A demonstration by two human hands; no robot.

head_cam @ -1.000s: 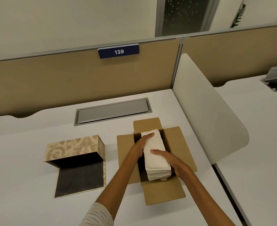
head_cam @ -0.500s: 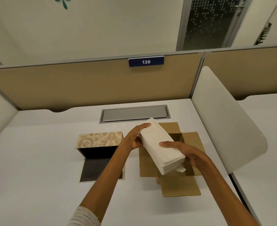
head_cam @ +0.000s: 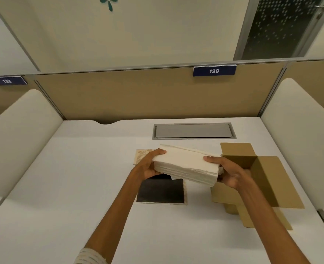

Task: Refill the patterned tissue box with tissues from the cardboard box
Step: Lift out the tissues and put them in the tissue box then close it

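Note:
A thick white stack of tissues (head_cam: 186, 162) is held in the air between both hands, lying sideways. My left hand (head_cam: 147, 165) grips its left end and my right hand (head_cam: 228, 173) grips its right end. The stack hovers over the patterned tissue box (head_cam: 141, 156), which it mostly hides; only a beige floral corner shows. The box's dark opened flap (head_cam: 161, 190) lies flat on the desk below. The brown cardboard box (head_cam: 260, 174) stands open to the right, its flaps spread, and nothing shows in the visible part of its inside.
The white desk (head_cam: 62, 187) has a grey cable hatch (head_cam: 193, 131) at the back. A tan partition (head_cam: 138, 96) closes the far side. White rounded dividers stand at the left (head_cam: 18, 141) and right (head_cam: 300, 141).
The tissue stack came up out of the cardboard box, turned sideways and moved left over the patterned box. Both hands kept hold of it. The camera view shifted left.

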